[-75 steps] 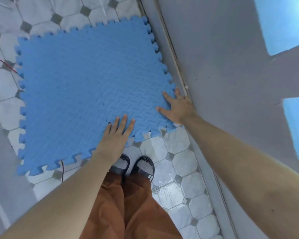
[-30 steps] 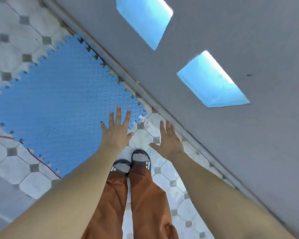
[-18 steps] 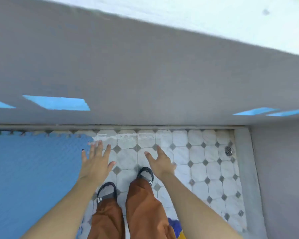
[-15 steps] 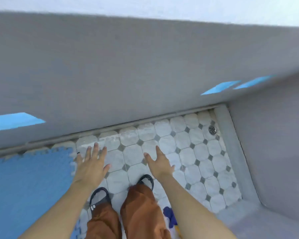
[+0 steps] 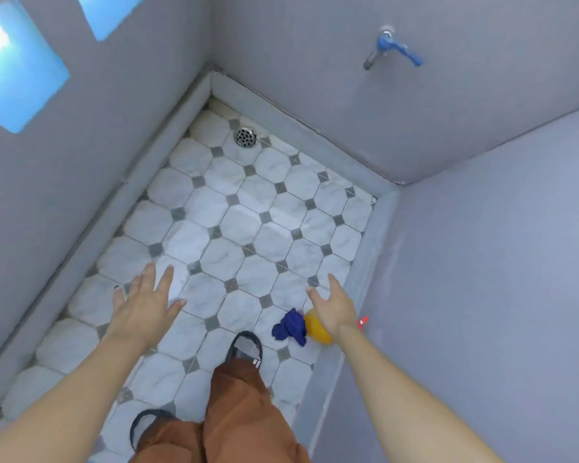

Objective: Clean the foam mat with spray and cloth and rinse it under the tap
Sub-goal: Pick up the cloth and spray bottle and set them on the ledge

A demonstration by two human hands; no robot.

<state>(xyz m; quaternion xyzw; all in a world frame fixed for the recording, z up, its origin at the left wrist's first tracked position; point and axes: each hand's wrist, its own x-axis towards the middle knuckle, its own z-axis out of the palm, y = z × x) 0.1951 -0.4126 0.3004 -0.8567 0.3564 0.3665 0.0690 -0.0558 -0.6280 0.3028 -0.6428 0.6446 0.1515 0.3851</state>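
Head view: right hand (image 5: 335, 307) over cloth (image 5: 290, 326).

The middle of the tiled floor (image 5: 248, 228) is lying open, from the drain (image 5: 245, 137) in the far corner down to the feet. Grey walls are closing it on the left, the far side and the right, each with a raised kerb (image 5: 358, 262) at its foot. A tap (image 5: 386, 50) is sticking out of the far wall. Near the right kerb, a blue cloth (image 5: 290, 327) and a yellow spray bottle (image 5: 315, 327) are lying together, touching, just under the right hand (image 5: 336, 309). The left hand (image 5: 144, 309) is hovering over bare tiles.
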